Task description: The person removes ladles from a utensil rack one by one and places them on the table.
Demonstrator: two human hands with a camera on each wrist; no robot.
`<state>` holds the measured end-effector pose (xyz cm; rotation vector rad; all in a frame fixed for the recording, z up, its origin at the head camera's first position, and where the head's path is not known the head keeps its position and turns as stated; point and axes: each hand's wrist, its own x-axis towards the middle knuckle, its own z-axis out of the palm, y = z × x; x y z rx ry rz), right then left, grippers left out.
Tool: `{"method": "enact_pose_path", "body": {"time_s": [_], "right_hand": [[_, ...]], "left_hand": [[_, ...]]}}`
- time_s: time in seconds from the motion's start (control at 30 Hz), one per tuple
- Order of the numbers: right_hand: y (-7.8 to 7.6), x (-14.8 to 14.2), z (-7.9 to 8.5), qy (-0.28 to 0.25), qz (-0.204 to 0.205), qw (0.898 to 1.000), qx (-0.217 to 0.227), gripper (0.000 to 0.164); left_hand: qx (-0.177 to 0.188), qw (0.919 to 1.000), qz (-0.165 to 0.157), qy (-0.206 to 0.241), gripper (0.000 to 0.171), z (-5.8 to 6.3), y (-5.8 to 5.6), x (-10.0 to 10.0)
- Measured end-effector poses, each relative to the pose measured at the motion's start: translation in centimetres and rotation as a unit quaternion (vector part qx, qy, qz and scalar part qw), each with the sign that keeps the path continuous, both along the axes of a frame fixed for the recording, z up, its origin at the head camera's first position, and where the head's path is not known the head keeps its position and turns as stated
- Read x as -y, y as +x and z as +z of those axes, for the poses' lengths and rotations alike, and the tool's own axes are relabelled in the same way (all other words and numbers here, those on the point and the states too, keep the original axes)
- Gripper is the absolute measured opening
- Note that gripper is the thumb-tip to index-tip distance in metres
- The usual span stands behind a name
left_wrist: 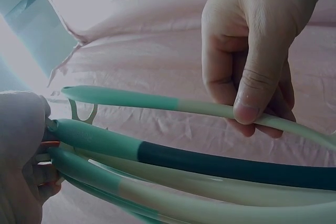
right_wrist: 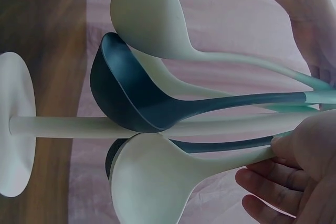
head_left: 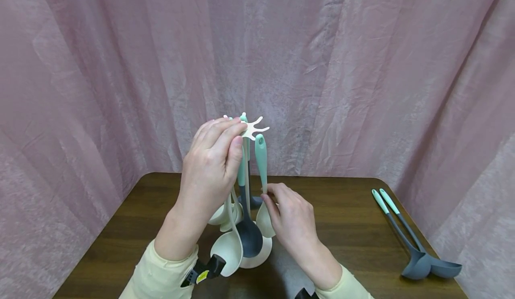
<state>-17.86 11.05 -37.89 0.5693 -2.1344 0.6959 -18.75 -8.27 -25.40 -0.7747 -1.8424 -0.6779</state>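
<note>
A white utensil stand (head_left: 253, 129) with branching hooks on top stands on the table. My left hand (head_left: 210, 160) holds it at the top, fingers laid over the hooks. Between thumb and fingers, my right hand (head_left: 297, 218) pinches the stem of a cream ladle (right_wrist: 149, 182) with a green grip. That grip's holed end stands close by the free hooks on the right. Around the post hang a dark ladle (head_left: 248, 236), a cream ladle (head_left: 227, 253) at the front left, and more utensils behind, partly hidden.
Two dark ladles (head_left: 416, 263) with green grips lie side by side at the right of the wooden table (head_left: 342, 218). The stand's round white base (right_wrist: 18, 171) sits under the hanging bowls. A pink curtain (head_left: 306, 66) closes off the back and sides.
</note>
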Motion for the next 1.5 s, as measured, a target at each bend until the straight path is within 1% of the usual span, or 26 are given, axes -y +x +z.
{"method": "enact_pose_path", "body": {"time_s": [0.4, 0.6, 0.83, 1.13, 1.37, 1.5], "right_hand": [[0.3, -0.4, 0.0, -0.005, 0.002, 1.000, 0.009, 0.013], [0.5, -0.6, 0.0, -0.006, -0.004, 1.000, 0.005, 0.013], [0.7, -0.9, -0.3, -0.011, -0.011, 1.000, 0.010, 0.014], [0.8, -1.7, -0.7, -0.015, -0.019, 1.000, 0.005, 0.016], [0.9, -2.4, -1.0, -0.013, -0.034, 0.999, 0.015, 0.018], [0.9, -2.8, -1.2, -0.013, -0.035, 0.999, 0.020, 0.018]], "left_hand": [[0.002, 1.0000, 0.000, 0.000, 0.038, 0.0, 0.0, 0.0], [0.001, 1.0000, 0.000, 0.000, 0.038, 0.1, -0.1, -0.1], [0.000, 1.0000, -0.001, 0.000, 0.037, 0.1, -0.1, -0.1], [0.005, 1.0000, 0.000, -0.003, 0.038, 0.1, -0.2, -0.1], [0.000, 1.0000, 0.000, 0.000, 0.038, 0.1, -0.3, -0.1], [0.002, 1.0000, 0.002, 0.000, 0.038, 0.0, -0.3, -0.1]]}}
